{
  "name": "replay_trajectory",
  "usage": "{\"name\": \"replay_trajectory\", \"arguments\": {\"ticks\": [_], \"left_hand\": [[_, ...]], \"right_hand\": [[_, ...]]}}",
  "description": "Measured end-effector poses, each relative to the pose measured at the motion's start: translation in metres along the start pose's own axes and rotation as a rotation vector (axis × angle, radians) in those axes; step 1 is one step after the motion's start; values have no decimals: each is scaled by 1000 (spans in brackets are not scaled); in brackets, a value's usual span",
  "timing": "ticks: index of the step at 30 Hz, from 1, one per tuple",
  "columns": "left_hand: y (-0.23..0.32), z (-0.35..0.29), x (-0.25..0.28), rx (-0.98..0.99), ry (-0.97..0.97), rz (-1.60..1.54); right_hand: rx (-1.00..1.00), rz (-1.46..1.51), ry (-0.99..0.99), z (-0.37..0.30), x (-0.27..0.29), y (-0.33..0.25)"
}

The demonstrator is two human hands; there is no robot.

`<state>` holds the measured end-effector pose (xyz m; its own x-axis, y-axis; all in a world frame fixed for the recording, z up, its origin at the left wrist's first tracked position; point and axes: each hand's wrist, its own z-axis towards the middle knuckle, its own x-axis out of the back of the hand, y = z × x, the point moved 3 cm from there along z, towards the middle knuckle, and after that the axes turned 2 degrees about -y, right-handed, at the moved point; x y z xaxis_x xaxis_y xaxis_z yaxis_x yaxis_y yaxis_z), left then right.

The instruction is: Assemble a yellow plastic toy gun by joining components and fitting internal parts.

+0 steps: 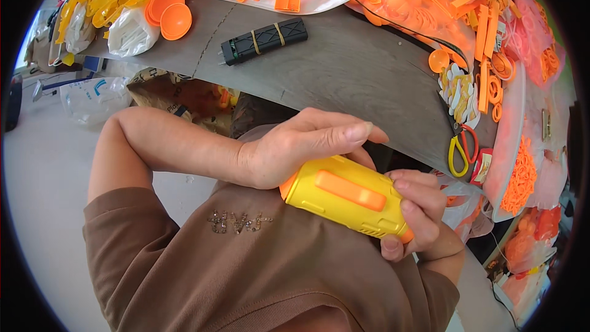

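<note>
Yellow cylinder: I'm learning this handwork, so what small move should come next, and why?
Perhaps curl the left hand more closely round the yellow cylinder to steady it: that hand's thumb points straight out, while the right hand pinches one end.

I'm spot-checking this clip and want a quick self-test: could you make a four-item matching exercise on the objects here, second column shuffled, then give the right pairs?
Things
1. yellow cylindrical housing
2. black oblong block
3. scissors
4. orange round dishes

Place, colour or state
A. beside a white plastic bag, toward the upper left of the view
B. red-and-yellow handles
C. between the left hand and the right hand
D. encircled by two tan bands

Right pairs: 1-C, 2-D, 3-B, 4-A
</note>
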<state>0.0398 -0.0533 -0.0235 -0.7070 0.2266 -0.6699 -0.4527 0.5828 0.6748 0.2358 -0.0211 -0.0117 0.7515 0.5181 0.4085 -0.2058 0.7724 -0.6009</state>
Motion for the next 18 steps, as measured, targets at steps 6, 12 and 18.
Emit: {"name": "replay_trajectory", "arguments": {"ticks": [6,12,18], "left_hand": [[4,27,30,76,131,-5],[20,64,60,-162,242,-288],[16,48,58,-562,299,765]], "right_hand": [[-95,-78,-51,-3,2,27],[-674,87,521,12,8,97],[-715,-109,495,0,10,104]]}}
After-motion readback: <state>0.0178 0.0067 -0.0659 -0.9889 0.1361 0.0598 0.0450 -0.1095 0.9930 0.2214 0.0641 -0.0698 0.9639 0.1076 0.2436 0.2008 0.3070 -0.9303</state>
